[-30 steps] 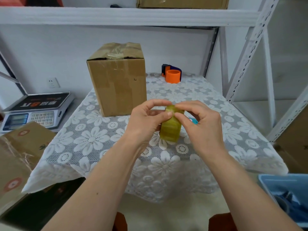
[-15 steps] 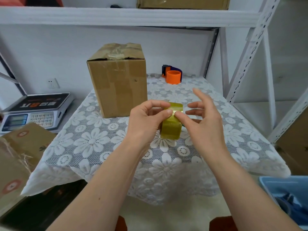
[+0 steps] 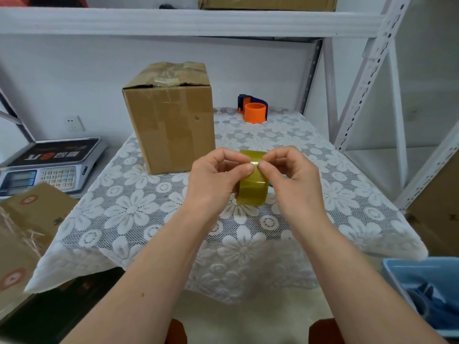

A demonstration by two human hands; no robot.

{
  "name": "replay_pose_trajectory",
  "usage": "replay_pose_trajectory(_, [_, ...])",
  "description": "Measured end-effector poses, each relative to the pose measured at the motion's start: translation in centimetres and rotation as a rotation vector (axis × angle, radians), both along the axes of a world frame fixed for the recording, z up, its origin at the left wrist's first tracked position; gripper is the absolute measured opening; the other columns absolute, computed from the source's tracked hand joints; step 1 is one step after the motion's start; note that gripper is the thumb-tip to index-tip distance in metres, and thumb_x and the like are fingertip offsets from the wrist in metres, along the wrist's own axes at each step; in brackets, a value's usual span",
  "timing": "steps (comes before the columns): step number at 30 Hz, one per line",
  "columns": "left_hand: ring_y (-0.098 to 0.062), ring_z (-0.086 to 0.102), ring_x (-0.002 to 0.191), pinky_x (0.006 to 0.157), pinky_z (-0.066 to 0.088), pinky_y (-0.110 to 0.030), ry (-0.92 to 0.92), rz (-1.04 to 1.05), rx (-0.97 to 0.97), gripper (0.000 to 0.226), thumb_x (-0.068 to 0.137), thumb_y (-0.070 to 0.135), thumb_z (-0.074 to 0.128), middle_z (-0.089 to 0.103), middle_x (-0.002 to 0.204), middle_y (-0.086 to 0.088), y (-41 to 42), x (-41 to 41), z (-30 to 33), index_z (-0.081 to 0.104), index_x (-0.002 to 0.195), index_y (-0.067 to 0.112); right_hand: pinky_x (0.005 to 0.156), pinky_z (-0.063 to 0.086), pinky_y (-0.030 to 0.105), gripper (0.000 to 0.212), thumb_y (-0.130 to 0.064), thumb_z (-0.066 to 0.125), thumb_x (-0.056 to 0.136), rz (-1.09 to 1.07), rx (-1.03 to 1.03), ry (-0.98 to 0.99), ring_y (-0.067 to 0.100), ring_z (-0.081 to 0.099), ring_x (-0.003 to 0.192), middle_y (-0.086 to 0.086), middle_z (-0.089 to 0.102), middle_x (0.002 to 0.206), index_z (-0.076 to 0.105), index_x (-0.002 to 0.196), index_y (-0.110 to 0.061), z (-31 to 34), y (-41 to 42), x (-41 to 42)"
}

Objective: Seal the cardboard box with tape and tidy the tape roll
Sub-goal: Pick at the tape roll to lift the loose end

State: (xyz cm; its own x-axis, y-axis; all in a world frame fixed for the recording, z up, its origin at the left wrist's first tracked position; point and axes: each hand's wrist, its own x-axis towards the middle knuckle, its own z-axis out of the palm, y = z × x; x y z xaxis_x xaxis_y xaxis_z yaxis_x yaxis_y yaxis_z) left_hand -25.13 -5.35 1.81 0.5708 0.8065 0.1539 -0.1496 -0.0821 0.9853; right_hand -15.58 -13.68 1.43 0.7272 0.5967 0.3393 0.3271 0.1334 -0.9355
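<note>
A scale [image 3: 52, 162] with unreadable print sits at left. The cardboard box [image 3: 171, 117] stands on the lace tablecloth [image 3: 124, 214]. Left hand [image 3: 216, 180] grips the yellow tape roll [image 3: 252, 192] above the cloth; right hand [image 3: 293, 180] pinches its edge. An orange dispenser [image 3: 253, 111] sits behind.

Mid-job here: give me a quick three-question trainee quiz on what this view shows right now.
1. True or false: the tape roll lies flat on the tablecloth.
2. Which stands farther back: A) cardboard box B) orange dispenser?
3. Fill in: the right hand pinches the roll's upper ____.

Key: 1 false, the left hand holds it up. 2 B. 3 edge.
</note>
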Motion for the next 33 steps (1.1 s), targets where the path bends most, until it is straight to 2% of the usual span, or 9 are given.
replay_pose_trajectory(6, [-0.016, 0.069, 0.071, 0.066, 0.058, -0.034, 0.002, 0.007, 0.0, 0.015, 0.077, 0.002, 0.074, 0.072, 0.076, -0.005, -0.07, 0.08, -0.11, 0.07, 0.08, 0.016, 0.083, 0.055, 0.042, 0.008, -0.016, 0.063, 0.088, -0.043, -0.002, 0.041, 0.026, 0.065, 0.083, 0.006, 0.068, 0.082, 0.067, 0.081, -0.014, -0.08, 0.14, 0.31])
replay_pose_trajectory(11, [-0.02, 0.072, 0.084, 0.073, 0.057, -0.038, 0.076, 0.027, 0.04, 0.049, 0.076, 0.008, 0.078, 0.075, 0.086, -0.004, 0.04, 0.03, -0.28, 0.061, 0.111, 0.037, 0.073, 0.057, 0.032, 0.011, -0.017, 0.061, 0.089, -0.055, -0.016, 0.1, 0.027, 0.067, 0.084, 0.008, 0.07, 0.084, 0.068, 0.082, -0.014, 0.04, -0.07, 0.26])
replay_pose_trajectory(13, [-0.018, 0.07, 0.081, 0.069, 0.057, -0.031, 0.09, 0.033, 0.049, 0.04, 0.076, 0.007, 0.078, 0.074, 0.087, -0.005, -0.04, -0.11, -0.1, 0.064, 0.106, 0.029, 0.069, 0.057, 0.029, 0.01, -0.018, 0.062, 0.089, -0.055, -0.024, 0.122, 0.026, 0.067, 0.084, 0.008, 0.07, 0.084, 0.068, 0.082, -0.015, -0.07, -0.16, 0.14])
replay_pose_trajectory(15, [-0.015, 0.068, 0.079, 0.065, 0.056, -0.022, 0.109, 0.054, 0.074, 0.027, 0.075, 0.007, 0.078, 0.071, 0.087, -0.003, -0.04, -0.25, 0.18, 0.069, 0.096, 0.021, 0.076, 0.057, 0.033, 0.01, -0.019, 0.062, 0.089, -0.058, -0.029, 0.111, 0.025, 0.067, 0.085, 0.006, 0.07, 0.084, 0.069, 0.083, -0.015, -0.06, -0.19, 0.08])
replay_pose_trajectory(20, [-0.003, 0.058, 0.07, 0.059, 0.05, -0.013, 0.11, 0.081, 0.107, 0.021, 0.071, 0.005, 0.08, 0.064, 0.082, 0.005, 0.0, -0.28, 0.3, 0.071, 0.082, 0.021, 0.078, 0.058, 0.032, 0.008, -0.017, 0.065, 0.087, -0.039, -0.003, 0.132, 0.021, 0.068, 0.083, 0.002, 0.07, 0.082, 0.068, 0.08, -0.017, -0.08, 0.01, -0.26])
replay_pose_trajectory(24, [-0.005, 0.057, 0.062, 0.058, 0.051, -0.018, 0.087, 0.104, 0.103, 0.02, 0.07, 0.003, 0.08, 0.064, 0.076, 0.003, 0.07, 0.08, 0.2, 0.07, 0.071, 0.02, 0.077, 0.054, 0.028, 0.005, -0.011, 0.067, 0.083, -0.022, 0.03, 0.12, 0.016, 0.064, 0.079, 0.001, 0.068, 0.079, 0.067, 0.079, -0.013, -0.26, 0.14, -0.12])
replay_pose_trajectory(27, [0.0, 0.056, 0.053, 0.053, 0.049, -0.017, 0.057, 0.093, 0.085, 0.023, 0.071, 0.001, 0.079, 0.061, 0.069, 0.004, 0.05, 0.32, -0.07, 0.071, 0.083, 0.018, 0.07, 0.049, 0.019, 0.013, -0.003, 0.068, 0.081, -0.007, 0.063, 0.151, 0.003, 0.06, 0.07, -0.004, 0.066, 0.074, 0.066, 0.077, -0.015, -0.47, 0.29, 0.04])
replay_pose_trajectory(29, [0.002, 0.054, 0.05, 0.051, 0.046, -0.014, 0.054, 0.089, 0.099, 0.026, 0.072, 0.001, 0.079, 0.06, 0.068, 0.002, -0.1, 0.39, -0.09, 0.072, 0.09, 0.018, 0.068, 0.049, 0.017, 0.015, -0.001, 0.068, 0.08, 0.0, 0.073, 0.181, 0.002, 0.06, 0.069, -0.004, 0.066, 0.074, 0.066, 0.077, -0.016, -0.45, 0.26, 0.12])
replay_pose_trajectory(33, [-0.003, 0.057, 0.052, 0.052, 0.049, -0.017, 0.076, 0.095, 0.106, 0.013, 0.074, 0.004, 0.078, 0.064, 0.065, 0.002, -0.29, 0.39, -0.07, 0.073, 0.078, 0.015, 0.065, 0.05, 0.014, 0.015, 0.0, 0.067, 0.081, 0.007, 0.091, 0.2, 0.005, 0.06, 0.071, -0.003, 0.066, 0.076, 0.066, 0.078, -0.015, -0.45, 0.11, 0.11])
